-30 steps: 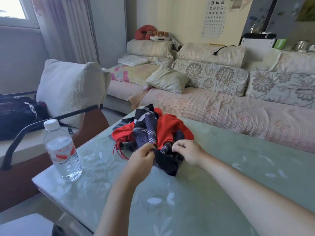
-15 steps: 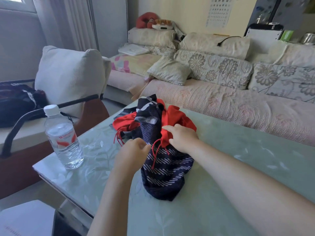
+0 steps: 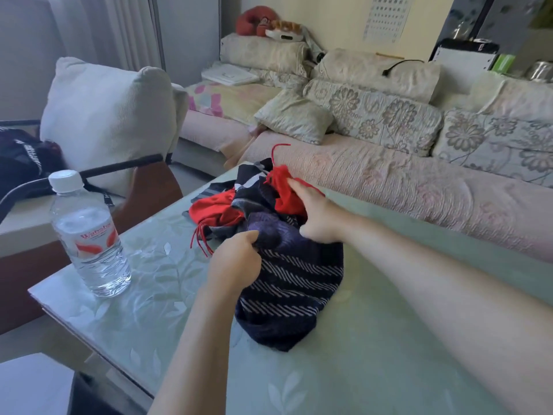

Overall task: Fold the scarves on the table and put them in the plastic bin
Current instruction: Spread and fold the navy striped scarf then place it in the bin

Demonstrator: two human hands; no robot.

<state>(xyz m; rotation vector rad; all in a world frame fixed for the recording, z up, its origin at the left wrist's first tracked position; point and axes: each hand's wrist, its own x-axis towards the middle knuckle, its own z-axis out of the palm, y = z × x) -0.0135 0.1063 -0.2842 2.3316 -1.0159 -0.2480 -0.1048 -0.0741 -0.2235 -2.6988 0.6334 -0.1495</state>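
Note:
A heap of scarves lies on the pale green glass table (image 3: 359, 354). A dark navy scarf with white dashed stripes (image 3: 293, 289) spreads toward me from the heap. A red scarf with tassels (image 3: 215, 206) is tangled in behind it. My left hand (image 3: 236, 262) grips a bunched fold of the navy scarf. My right hand (image 3: 314, 214) reaches over the heap and holds a raised part of the red scarf, one red tassel sticking up. No plastic bin is in view.
A water bottle (image 3: 89, 238) stands near the table's left corner. A chair with a white cushion (image 3: 110, 115) and a black bag (image 3: 21, 163) is to the left. A long sofa (image 3: 389, 175) with floral pillows runs behind the table.
The navy striped scarf has been drawn out of the heap toward me. My right hand moved from the near edge up onto the red scarf and lifted it.

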